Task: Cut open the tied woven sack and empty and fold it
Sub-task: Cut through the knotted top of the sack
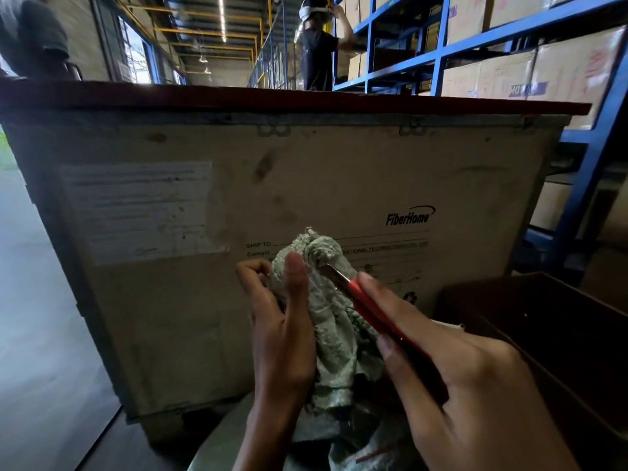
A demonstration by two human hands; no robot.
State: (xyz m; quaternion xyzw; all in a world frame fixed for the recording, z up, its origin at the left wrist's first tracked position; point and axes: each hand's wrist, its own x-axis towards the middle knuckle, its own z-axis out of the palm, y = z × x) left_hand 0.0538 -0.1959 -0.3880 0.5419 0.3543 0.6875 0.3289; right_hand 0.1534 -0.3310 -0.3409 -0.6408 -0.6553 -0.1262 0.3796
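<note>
A pale green woven sack stands bunched in front of me, its gathered, tied neck pointing up near the crate's printed label. My left hand is wrapped around the neck from the left, thumb up along the fabric. My right hand grips a red utility knife. The knife's metal blade touches the sack's neck just under the knotted top. The sack's lower body spreads out below my wrists and is partly hidden.
A large plywood crate with a red lid and "FiberHome" print stands right behind the sack. A dark open box sits at the right. Blue racking holds cartons behind. A person stands beyond the crate; bare floor lies to the left.
</note>
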